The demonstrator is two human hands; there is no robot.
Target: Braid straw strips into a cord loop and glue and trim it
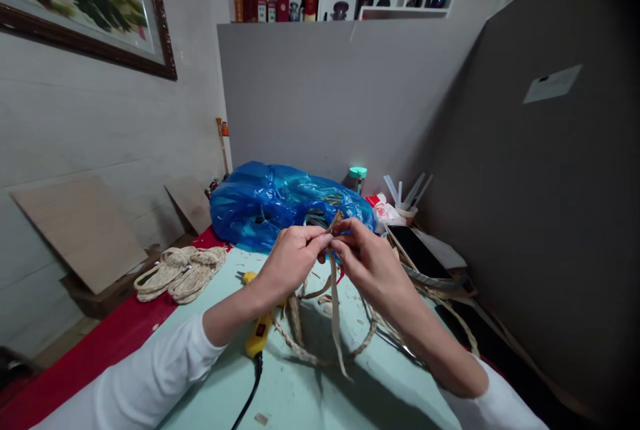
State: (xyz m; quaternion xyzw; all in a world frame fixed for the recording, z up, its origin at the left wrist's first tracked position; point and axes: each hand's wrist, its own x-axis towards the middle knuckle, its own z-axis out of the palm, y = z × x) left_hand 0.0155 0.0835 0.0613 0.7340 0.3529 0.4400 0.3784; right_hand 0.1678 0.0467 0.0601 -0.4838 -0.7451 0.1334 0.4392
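My left hand (291, 258) and my right hand (369, 258) meet above the table, fingers pinched together on the top of a bundle of dried straw strips (334, 303). The strips hang from my fingers down to the pale green mat (300, 397). A braided straw cord (295, 343) curls on the mat beneath my wrists. Under my left forearm lies a yellow glue gun (259, 335) with a black cable.
A blue plastic bag (270, 200) bulges behind my hands. Coiled braided straw (180, 271) rests on the red table edge at left. A phone (417, 251), a cup of white sticks (406, 207) and a green-capped bottle (358, 177) stand at right by the grey partition.
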